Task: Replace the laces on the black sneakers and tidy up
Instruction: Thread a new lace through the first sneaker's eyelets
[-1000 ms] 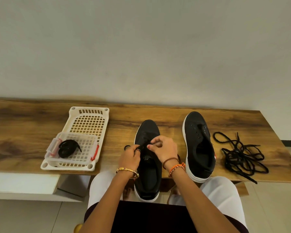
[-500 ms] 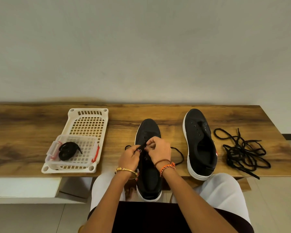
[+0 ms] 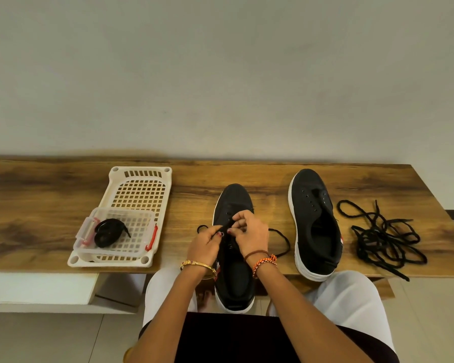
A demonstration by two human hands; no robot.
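Wooden table [image 3: 50,195], plain wall [image 3: 220,74], perhaps tiled floor [image 3: 50,336].

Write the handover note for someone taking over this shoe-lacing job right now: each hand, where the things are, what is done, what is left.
Left hand and right hand both pinch the black lace over the eyelets of the near sneaker, which overhangs the table edge.
The other sneaker stands to the right, unlaced.
A loose lace pile lies at far right.
A coiled lace sits in the clear box on the white tray.
Done: lacing begun on the near sneaker.
Left: finish it, lace the other, tidy up.
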